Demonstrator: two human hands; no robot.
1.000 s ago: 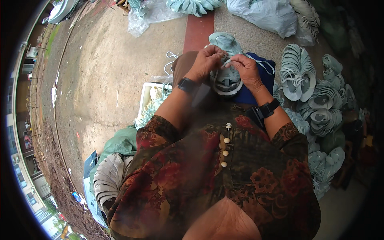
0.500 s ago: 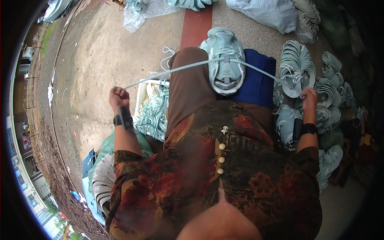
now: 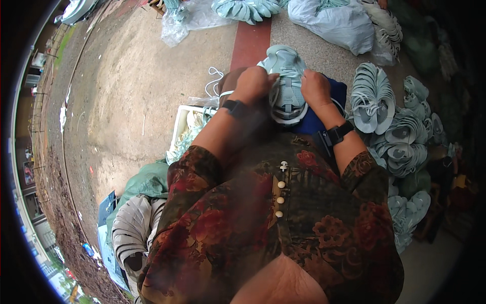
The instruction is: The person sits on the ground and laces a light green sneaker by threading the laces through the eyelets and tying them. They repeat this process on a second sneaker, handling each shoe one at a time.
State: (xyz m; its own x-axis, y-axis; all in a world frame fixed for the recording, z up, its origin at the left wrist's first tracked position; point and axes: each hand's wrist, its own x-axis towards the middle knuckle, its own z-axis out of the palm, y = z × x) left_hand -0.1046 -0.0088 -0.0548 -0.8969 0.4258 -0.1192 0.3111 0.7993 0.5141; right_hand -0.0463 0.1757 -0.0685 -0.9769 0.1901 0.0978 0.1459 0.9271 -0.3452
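Observation:
A pale blue-green sneaker upper (image 3: 290, 96) rests between my thighs, its tongue and lace holes facing up. My left hand (image 3: 253, 83) is closed at its left edge, fingertips pinching the shoelace beside the eyelets. Across from it, my right hand (image 3: 316, 87) pinches the lace at the right eyelets. One loose lace length shows left of my left wrist, and another curves down past my right hand. Both hands partly cover the lace, so its exact path is hidden. A blue cloth (image 3: 309, 125) lies under the shoe on my lap.
A white bin (image 3: 181, 123) of laces stands at my left. Bundles of shoe uppers (image 3: 373, 99) are heaped at my right. More grey uppers (image 3: 129, 225) lie at lower left beside a green sack (image 3: 144, 181). Ahead are a white plastic sack (image 3: 334, 28) and another upper bundle (image 3: 246, 9).
Both hands have come in from wide apart, where they held the lace stretched taut, to the two sides of the shoe. The view has shifted slightly.

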